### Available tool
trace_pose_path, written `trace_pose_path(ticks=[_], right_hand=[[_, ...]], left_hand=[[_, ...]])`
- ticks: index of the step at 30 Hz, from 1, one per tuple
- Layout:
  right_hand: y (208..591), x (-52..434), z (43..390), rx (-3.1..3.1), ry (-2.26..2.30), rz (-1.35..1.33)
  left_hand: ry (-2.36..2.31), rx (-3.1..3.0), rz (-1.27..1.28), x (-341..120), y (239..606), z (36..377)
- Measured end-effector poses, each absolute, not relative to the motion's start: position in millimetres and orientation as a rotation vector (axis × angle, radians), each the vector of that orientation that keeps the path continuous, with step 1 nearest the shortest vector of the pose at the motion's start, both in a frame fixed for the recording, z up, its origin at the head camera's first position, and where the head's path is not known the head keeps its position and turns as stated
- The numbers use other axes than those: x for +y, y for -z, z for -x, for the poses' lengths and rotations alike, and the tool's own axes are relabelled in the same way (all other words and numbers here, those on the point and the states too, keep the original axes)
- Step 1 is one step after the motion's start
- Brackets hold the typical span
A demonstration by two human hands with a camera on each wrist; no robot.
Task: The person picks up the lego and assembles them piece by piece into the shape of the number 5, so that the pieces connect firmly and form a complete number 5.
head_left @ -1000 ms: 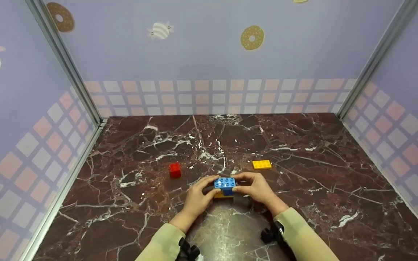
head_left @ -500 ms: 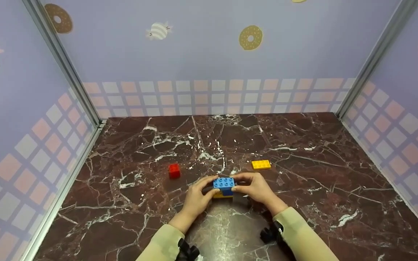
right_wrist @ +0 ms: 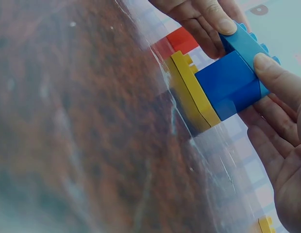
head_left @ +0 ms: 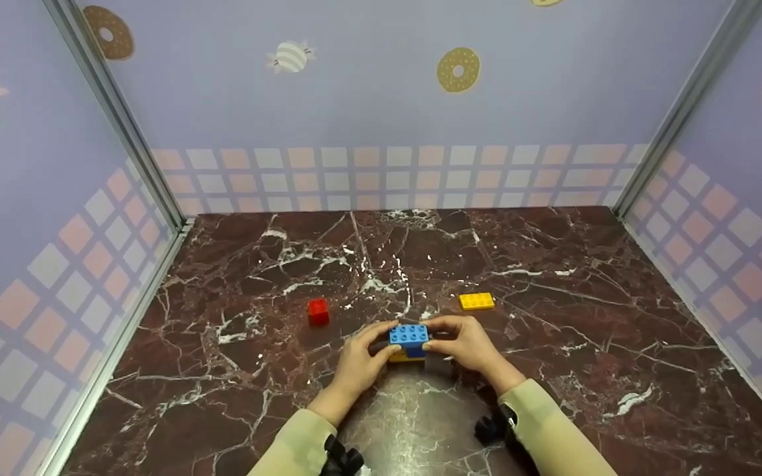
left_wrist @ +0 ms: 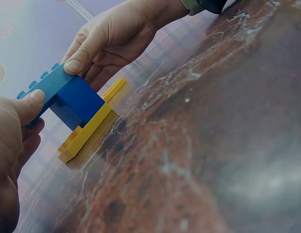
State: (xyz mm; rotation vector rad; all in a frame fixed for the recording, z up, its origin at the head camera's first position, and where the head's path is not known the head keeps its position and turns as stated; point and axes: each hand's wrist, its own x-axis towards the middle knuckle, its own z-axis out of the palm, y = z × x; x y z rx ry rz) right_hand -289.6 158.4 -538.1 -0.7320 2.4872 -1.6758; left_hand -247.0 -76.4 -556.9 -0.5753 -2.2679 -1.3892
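A small stack stands on the marble table (head_left: 421, 423): a light blue plate (head_left: 409, 332) on top of a dark blue brick (left_wrist: 77, 99), which sits on a flat yellow plate (left_wrist: 85, 136). My left hand (head_left: 358, 360) pinches the light blue plate from the left, thumb on its near edge. My right hand (head_left: 467, 344) pinches the same plate from the right. In the right wrist view the dark blue brick (right_wrist: 228, 82) and the yellow plate (right_wrist: 192, 94) show between both hands.
A red cube (head_left: 318, 311) lies left of the stack and a second yellow plate (head_left: 476, 301) lies behind it to the right. Patterned walls (head_left: 381, 99) close the table on three sides.
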Motion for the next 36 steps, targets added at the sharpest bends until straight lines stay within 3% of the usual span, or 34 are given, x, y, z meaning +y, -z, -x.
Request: trace_pose_path(ticks=[13, 22, 30, 36], right_hand=[[543.6, 161.0, 294.9, 2.447, 1.686, 0.732], [512.5, 156.0, 276.8, 2.434, 1.682, 0.77], [543.6, 158.3, 292.4, 2.434, 1.698, 0.706], [546.7, 159.9, 293.0, 2.345, 1.772, 0.703]], left_hand=[[1.519, -2.26, 0.535, -75.9, 556.7, 247.1], [1.689, -2.194, 0.53, -75.6, 558.7, 248.5], [1.748, -2.192, 0.51, -75.8, 559.1, 248.5], [1.84, -2.158, 0.519, -75.6, 560.3, 248.7]])
